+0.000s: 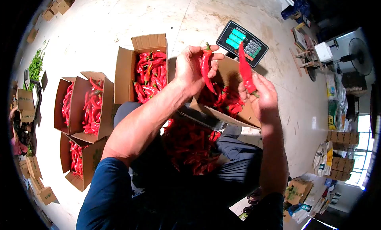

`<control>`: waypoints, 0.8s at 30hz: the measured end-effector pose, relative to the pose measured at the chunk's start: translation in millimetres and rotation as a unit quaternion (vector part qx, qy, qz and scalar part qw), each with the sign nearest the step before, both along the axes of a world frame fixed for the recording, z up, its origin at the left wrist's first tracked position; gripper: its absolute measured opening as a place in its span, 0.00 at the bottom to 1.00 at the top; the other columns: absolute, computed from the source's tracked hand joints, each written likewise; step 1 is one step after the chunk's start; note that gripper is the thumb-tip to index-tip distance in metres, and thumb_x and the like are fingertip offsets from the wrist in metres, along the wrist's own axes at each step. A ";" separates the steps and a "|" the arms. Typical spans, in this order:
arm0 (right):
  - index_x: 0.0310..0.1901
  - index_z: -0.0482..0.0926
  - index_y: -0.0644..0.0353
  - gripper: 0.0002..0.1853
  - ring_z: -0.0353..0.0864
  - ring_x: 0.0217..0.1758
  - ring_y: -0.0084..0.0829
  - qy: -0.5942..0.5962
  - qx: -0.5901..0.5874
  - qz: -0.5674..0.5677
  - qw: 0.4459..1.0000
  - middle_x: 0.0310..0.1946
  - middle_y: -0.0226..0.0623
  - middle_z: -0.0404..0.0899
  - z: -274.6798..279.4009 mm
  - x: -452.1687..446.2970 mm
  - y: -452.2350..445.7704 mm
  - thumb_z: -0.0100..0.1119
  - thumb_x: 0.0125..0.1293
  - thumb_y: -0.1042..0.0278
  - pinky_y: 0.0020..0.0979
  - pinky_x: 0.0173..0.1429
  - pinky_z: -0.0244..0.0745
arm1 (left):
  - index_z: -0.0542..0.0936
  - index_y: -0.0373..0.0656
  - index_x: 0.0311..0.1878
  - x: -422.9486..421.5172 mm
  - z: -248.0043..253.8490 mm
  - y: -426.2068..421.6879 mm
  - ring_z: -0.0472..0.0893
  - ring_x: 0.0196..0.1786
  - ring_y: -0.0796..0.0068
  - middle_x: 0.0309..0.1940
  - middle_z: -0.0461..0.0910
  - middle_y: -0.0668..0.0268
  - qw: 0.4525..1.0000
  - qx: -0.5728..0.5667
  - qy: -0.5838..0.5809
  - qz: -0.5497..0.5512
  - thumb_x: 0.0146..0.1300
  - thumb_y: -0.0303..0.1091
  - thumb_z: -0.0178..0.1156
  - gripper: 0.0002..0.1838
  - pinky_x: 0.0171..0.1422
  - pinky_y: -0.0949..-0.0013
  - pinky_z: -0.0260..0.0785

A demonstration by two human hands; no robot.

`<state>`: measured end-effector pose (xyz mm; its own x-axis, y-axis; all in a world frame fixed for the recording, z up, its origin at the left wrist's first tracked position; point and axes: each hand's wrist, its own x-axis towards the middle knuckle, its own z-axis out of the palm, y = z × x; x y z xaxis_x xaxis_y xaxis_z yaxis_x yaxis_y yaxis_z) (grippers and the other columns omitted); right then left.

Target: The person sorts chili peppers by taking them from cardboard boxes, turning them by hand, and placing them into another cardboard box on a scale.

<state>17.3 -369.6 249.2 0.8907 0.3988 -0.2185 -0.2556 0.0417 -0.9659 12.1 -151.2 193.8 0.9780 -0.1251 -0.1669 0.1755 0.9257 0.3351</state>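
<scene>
"What do your hands hold?"

"Your left hand point(190, 68) closes its fingers around a curved pepper point(205, 68), and your right hand point(262, 91) grips a broad pepper point(245, 73) near its base. Both are raised near an open box point(254, 116)."

"How do your two peppers look?"

"Both are red. The curved pepper is glossy, with its green stem up and its thin end down. The broad pepper points its tip up, its green stem low by your fingers, and it tapers from a wide base."

"And around your hands?"

"Glossy peppers point(222, 101) lie in that open box. Past it, your scale display point(243, 43) glows green. Below, between your legs, a heap of red peppers point(190, 146) lies partly in shade. To your left, a tall-flapped box point(124, 77) and smaller boxes point(104, 111) hold more red peppers. Farther left are slim green vegetables point(35, 67); a fan point(360, 57) stands far right."
</scene>
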 end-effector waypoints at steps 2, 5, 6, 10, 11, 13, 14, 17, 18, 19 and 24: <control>0.48 0.77 0.65 0.17 0.77 0.33 0.26 0.006 0.012 -0.021 1.000 0.34 0.38 0.80 -4.0 8.4 -11.3 0.45 0.78 0.59 0.28 0.38 0.71 | 0.72 0.30 0.58 2.2 -3.8 1.0 0.74 0.30 0.66 0.40 0.82 0.51 1.000 -0.027 0.009 0.006 0.65 0.40 0.49 0.25 0.32 0.68 0.66; 0.45 0.77 0.65 0.16 0.76 0.31 0.27 -0.009 0.014 -0.026 1.000 0.31 0.39 0.80 -8.9 14.2 -21.3 0.46 0.77 0.60 0.29 0.36 0.70 | 0.72 0.32 0.58 5.3 -12.0 0.7 0.75 0.32 0.67 0.39 0.81 0.54 0.998 -0.016 -0.046 -0.036 0.62 0.35 0.50 0.23 0.34 0.68 0.66; 0.45 0.77 0.65 0.15 0.76 0.31 0.27 -0.013 0.011 -0.027 0.999 0.31 0.38 0.80 -8.0 13.2 -21.8 0.46 0.77 0.60 0.29 0.36 0.70 | 0.72 0.33 0.58 4.8 -10.4 -0.4 0.75 0.32 0.67 0.39 0.81 0.54 0.997 -0.008 -0.057 -0.049 0.62 0.35 0.50 0.23 0.34 0.68 0.66; 0.49 0.78 0.65 0.15 0.76 0.32 0.25 -0.029 -0.045 -0.037 0.998 0.32 0.37 0.81 -6.5 17.0 -30.5 0.49 0.76 0.60 0.28 0.37 0.72 | 0.71 0.36 0.59 2.7 -2.1 -8.6 0.80 0.38 0.66 0.41 0.80 0.57 0.998 0.020 -0.045 -0.035 0.63 0.29 0.51 0.20 0.46 0.64 0.76; 0.51 0.78 0.65 0.16 0.77 0.32 0.24 -0.033 -0.070 -0.043 0.996 0.33 0.37 0.81 -6.3 21.2 -37.7 0.50 0.76 0.61 0.28 0.38 0.73 | 0.71 0.36 0.59 3.7 -7.1 -4.7 0.82 0.45 0.64 0.44 0.80 0.56 0.995 -0.011 -0.074 -0.062 0.66 0.25 0.51 0.18 0.57 0.58 0.78; 0.49 0.79 0.65 0.14 0.78 0.35 0.22 -0.198 -0.261 -0.109 0.938 0.34 0.37 0.82 -16.9 37.4 -56.2 0.54 0.74 0.62 0.29 0.41 0.75 | 0.71 0.36 0.59 1.5 2.2 -7.4 0.82 0.50 0.62 0.47 0.79 0.55 0.997 0.011 -0.055 -0.053 0.68 0.25 0.52 0.17 0.61 0.53 0.77; 0.47 0.80 0.65 0.13 0.79 0.36 0.21 -0.276 -0.352 -0.140 0.883 0.34 0.38 0.83 -22.2 42.3 -63.5 0.56 0.73 0.63 0.29 0.42 0.76 | 0.71 0.36 0.59 0.2 5.3 -9.4 0.82 0.52 0.62 0.49 0.79 0.54 0.998 0.020 -0.046 -0.050 0.69 0.25 0.52 0.16 0.63 0.51 0.77; 0.45 0.80 0.65 0.10 0.81 0.38 0.20 -0.346 -0.382 -0.162 0.841 0.35 0.36 0.84 -11.2 34.6 -65.5 0.60 0.70 0.66 0.27 0.44 0.77 | 0.72 0.35 0.59 0.1 3.6 -12.5 0.81 0.57 0.59 0.52 0.78 0.53 0.996 0.018 -0.067 -0.056 0.71 0.24 0.53 0.14 0.66 0.48 0.75; 0.46 0.80 0.66 0.10 0.81 0.37 0.21 -0.299 -0.314 -0.128 0.892 0.34 0.36 0.84 -5.5 24.5 -55.5 0.61 0.70 0.67 0.26 0.43 0.77 | 0.72 0.35 0.58 -0.8 3.6 -14.3 0.80 0.58 0.59 0.52 0.78 0.54 0.996 0.022 -0.070 -0.050 0.71 0.25 0.54 0.14 0.67 0.48 0.75; 0.46 0.80 0.66 0.11 0.82 0.36 0.21 -0.250 -0.243 -0.092 0.933 0.34 0.35 0.84 -0.6 10.4 -37.6 0.61 0.69 0.68 0.25 0.43 0.77 | 0.73 0.36 0.58 -1.7 3.8 -17.5 0.80 0.59 0.59 0.52 0.78 0.54 0.996 0.025 -0.072 -0.043 0.71 0.25 0.55 0.14 0.67 0.49 0.75; 0.46 0.79 0.64 0.15 0.83 0.34 0.27 -0.380 -0.340 0.001 0.860 0.33 0.38 0.84 -25.9 -27.6 20.1 0.68 0.64 0.65 0.29 0.38 0.78 | 0.74 0.38 0.57 -6.4 3.6 -29.6 0.79 0.61 0.60 0.54 0.79 0.56 0.995 0.060 -0.080 -0.017 0.68 0.25 0.61 0.16 0.66 0.51 0.76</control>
<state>-10.3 -349.5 223.3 0.8786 0.4107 0.2437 0.4614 -0.5987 -0.6547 5.7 -180.7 197.4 0.9888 -0.1472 -0.0250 0.1416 0.8718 0.4690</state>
